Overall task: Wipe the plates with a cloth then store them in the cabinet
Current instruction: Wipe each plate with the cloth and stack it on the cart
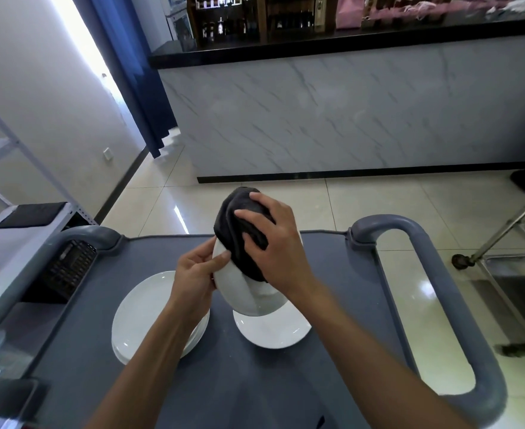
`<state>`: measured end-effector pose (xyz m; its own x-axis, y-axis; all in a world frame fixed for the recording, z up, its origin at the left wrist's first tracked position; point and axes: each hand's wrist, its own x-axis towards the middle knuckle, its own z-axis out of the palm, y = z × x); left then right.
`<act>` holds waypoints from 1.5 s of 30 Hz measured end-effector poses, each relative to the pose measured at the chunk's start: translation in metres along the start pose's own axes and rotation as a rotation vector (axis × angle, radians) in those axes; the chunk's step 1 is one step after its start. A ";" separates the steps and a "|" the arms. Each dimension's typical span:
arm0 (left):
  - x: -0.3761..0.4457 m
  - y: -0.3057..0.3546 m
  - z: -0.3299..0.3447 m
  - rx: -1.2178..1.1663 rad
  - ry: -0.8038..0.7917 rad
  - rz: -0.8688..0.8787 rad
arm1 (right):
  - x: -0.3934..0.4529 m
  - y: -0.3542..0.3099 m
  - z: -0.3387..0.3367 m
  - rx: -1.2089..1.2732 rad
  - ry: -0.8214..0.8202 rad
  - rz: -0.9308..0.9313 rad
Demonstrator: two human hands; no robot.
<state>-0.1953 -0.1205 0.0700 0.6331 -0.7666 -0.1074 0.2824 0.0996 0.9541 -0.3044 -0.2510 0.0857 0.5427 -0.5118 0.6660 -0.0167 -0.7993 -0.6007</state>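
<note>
I note: glossy cream tile floor (363, 205); marble-look counter (332, 119) with black top; blue curtain (131, 66) beside bright daylight; bottle shelves (239, 20) behind; grey cart (255, 382).

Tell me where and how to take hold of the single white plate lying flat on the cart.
Grip the single plate at its near rim, coming from the person's side. It lies flat on the grey cart; its far part sits under the tilted plate and both hands, so the near edge is probably the freest.
</note>
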 end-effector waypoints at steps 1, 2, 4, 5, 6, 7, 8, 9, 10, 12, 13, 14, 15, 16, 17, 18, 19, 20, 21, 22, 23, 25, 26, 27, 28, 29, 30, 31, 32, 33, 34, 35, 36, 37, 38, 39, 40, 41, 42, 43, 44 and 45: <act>-0.001 0.000 -0.001 -0.002 -0.001 -0.003 | 0.000 0.001 0.000 -0.006 0.000 0.008; -0.002 0.000 -0.001 -0.003 -0.005 -0.007 | -0.001 0.003 0.000 -0.012 0.001 0.027; -0.003 -0.001 -0.004 -0.020 -0.001 -0.022 | -0.001 0.009 -0.001 -0.018 0.003 0.090; -0.003 -0.001 -0.006 -0.034 0.009 -0.032 | -0.001 0.013 -0.002 -0.020 0.005 0.126; -0.003 0.000 -0.009 -0.047 0.020 -0.040 | -0.001 0.018 -0.004 -0.021 0.006 0.166; -0.003 0.001 -0.011 -0.056 0.029 -0.041 | -0.001 0.023 -0.006 -0.020 0.005 0.211; -0.003 0.002 -0.014 -0.065 0.037 -0.039 | -0.001 0.028 -0.009 -0.017 0.004 0.259; -0.002 0.002 -0.016 -0.073 0.042 -0.034 | -0.002 0.033 -0.011 -0.012 0.000 0.306; -0.002 0.003 -0.018 -0.082 0.045 -0.030 | -0.004 0.037 -0.013 -0.008 -0.005 0.348; -0.001 0.005 -0.021 -0.102 0.060 -0.024 | -0.009 0.044 -0.016 0.000 -0.013 0.419; 0.000 0.005 -0.022 -0.109 0.071 -0.023 | -0.013 0.046 -0.018 0.007 -0.014 0.447; 0.001 0.005 -0.023 -0.114 0.082 -0.020 | -0.017 0.048 -0.019 0.015 -0.013 0.470; 0.002 0.005 -0.023 -0.120 0.091 -0.017 | -0.021 0.049 -0.021 0.021 -0.015 0.491; 0.003 0.005 -0.024 -0.127 0.101 -0.014 | -0.024 0.050 -0.022 0.026 -0.020 0.511; 0.004 0.004 -0.024 -0.135 0.112 -0.012 | -0.028 0.050 -0.023 0.030 -0.025 0.527; 0.004 0.003 -0.023 -0.145 0.126 -0.010 | -0.032 0.050 -0.025 0.033 -0.026 0.537; 0.005 0.003 -0.024 -0.157 0.141 -0.006 | -0.037 0.051 -0.026 0.034 -0.025 0.544; 0.006 0.003 -0.024 -0.169 0.155 0.000 | -0.041 0.051 -0.027 0.032 -0.023 0.551; 0.007 0.003 -0.025 -0.179 0.168 0.003 | -0.046 0.052 -0.028 0.030 -0.022 0.557; 0.009 0.003 -0.025 -0.186 0.180 0.002 | -0.050 0.053 -0.030 0.028 -0.025 0.561; 0.009 0.003 -0.025 -0.191 0.191 0.002 | -0.054 0.054 -0.032 0.024 -0.031 0.562; 0.011 0.005 -0.025 -0.199 0.203 0.016 | -0.061 0.057 -0.035 0.009 -0.046 0.560; 0.011 0.005 -0.024 -0.197 0.211 0.022 | -0.064 0.058 -0.036 0.002 -0.053 0.563; 0.011 0.006 -0.022 -0.190 0.224 0.030 | -0.067 0.058 -0.038 0.000 -0.054 0.566; 0.012 0.007 -0.021 -0.177 0.236 0.044 | -0.068 0.058 -0.039 -0.001 -0.047 0.570; 0.013 0.007 -0.020 -0.158 0.244 0.065 | -0.070 0.058 -0.040 -0.003 -0.037 0.573; 0.015 0.007 -0.018 -0.128 0.248 0.092 | -0.070 0.058 -0.041 -0.006 -0.026 0.573; 0.016 0.006 -0.017 -0.080 0.250 0.125 | -0.071 0.058 -0.043 -0.008 -0.017 0.573; 0.017 0.006 -0.016 -0.011 0.249 0.169 | -0.070 0.058 -0.044 -0.012 -0.007 0.573; 0.018 0.005 -0.014 0.079 0.245 0.224 | -0.070 0.058 -0.046 -0.017 0.005 0.572; 0.019 0.004 -0.012 0.193 0.234 0.285 | -0.070 0.057 -0.048 -0.021 0.018 0.573; 0.020 0.002 -0.010 0.322 0.216 0.349 | -0.069 0.057 -0.050 -0.019 0.029 0.576; 0.021 -0.001 -0.007 0.450 0.191 0.409 | -0.068 0.057 -0.052 -0.013 0.040 0.579; 0.022 -0.003 -0.004 0.557 0.164 0.460 | -0.066 0.056 -0.054 -0.009 0.050 0.580; 0.023 -0.006 -0.001 0.637 0.134 0.498 | -0.066 0.056 -0.056 -0.014 0.059 0.578; 0.024 -0.009 0.001 0.704 0.102 0.530 | -0.065 0.056 -0.059 -0.026 0.066 0.573; 0.024 -0.012 0.003 0.773 0.071 0.564 | -0.065 0.055 -0.061 -0.039 0.072 0.568; 0.025 -0.015 0.004 0.850 0.044 0.611 | -0.065 0.055 -0.064 -0.047 0.077 0.566; 0.025 -0.018 0.005 0.933 0.019 0.670 | -0.065 0.054 -0.066 -0.050 0.084 0.569; 0.026 -0.021 0.006 1.009 -0.008 0.734 | -0.065 0.054 -0.069 -0.051 0.094 0.572; 0.025 -0.024 0.008 1.066 -0.039 0.785 | -0.065 0.054 -0.071 -0.054 0.104 0.576; 0.025 -0.028 0.009 1.105 -0.074 0.814 | -0.066 0.053 -0.073 -0.058 0.111 0.577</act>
<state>-0.1940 -0.1481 0.0431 0.2930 -0.7708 0.5657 -0.8837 0.0076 0.4681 -0.4027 -0.2830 0.0424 0.3410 -0.8966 0.2826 -0.3312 -0.3960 -0.8564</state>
